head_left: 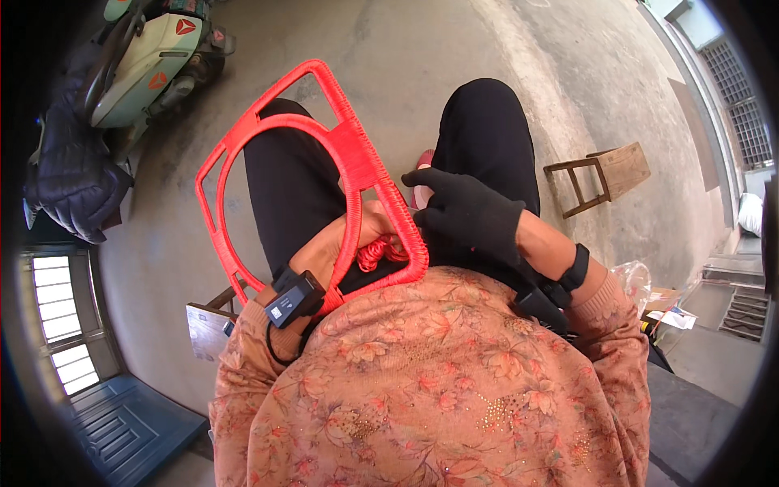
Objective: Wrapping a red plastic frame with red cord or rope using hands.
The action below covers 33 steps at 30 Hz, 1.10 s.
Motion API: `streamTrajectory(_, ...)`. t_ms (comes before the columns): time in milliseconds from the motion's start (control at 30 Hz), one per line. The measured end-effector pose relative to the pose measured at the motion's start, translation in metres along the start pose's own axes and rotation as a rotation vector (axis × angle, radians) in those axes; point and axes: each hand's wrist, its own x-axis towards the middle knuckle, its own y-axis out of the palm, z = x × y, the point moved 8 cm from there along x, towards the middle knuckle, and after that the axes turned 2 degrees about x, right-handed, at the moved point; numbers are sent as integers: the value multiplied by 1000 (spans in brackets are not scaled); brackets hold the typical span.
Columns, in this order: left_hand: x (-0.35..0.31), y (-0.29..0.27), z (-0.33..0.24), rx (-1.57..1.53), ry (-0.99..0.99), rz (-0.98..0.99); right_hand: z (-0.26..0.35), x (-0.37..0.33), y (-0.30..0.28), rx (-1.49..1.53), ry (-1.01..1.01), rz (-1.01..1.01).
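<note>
A red frame (359, 154), a ring set inside a four-sided outline and wrapped closely in cord, leans across my lap on the left. My bare left hand (375, 223) reaches behind the ring, and its fingers close around a bundle of red cord (380, 254). Part of that hand is hidden by the frame. Just right of the frame's near right side is my right hand (475, 209) in a black glove. Its index finger stretches out to the left, apart from the thumb, and I see nothing between them. The other gloved fingers are partly hidden.
A small wooden stool (621, 172) lies on its side on the concrete floor (389, 49) at right. A scooter (146, 69) with a dark padded jacket (77, 187) stands far left. Near my left elbow is a wooden piece (209, 329). A blue door panel (130, 426) is lower left.
</note>
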Motion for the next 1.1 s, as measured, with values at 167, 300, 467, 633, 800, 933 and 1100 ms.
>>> streamTrajectory(167,2,6,-4,-61,-76,-134,-20,28,0,-163,-263,-98)
streamTrajectory(300,13,-15,23,-26,-73,-40,-21,35,-2,-102,-120,-27)
streamTrajectory(467,14,-12,25,-84,-105,-54,-31,37,0,104,10,36)
streamTrajectory(633,11,-10,15,-21,-129,-71,-36,34,-4,206,80,15)
streamTrajectory(800,4,-2,16,19,-229,-87,-35,14,-52,272,-124,-289)
streamTrajectory(933,8,-15,20,-122,-185,-143,-72,-51,-187,510,-177,-628)
streamTrajectory(1100,6,-6,1,-121,-138,-204,-120,-105,-208,679,-169,-893)
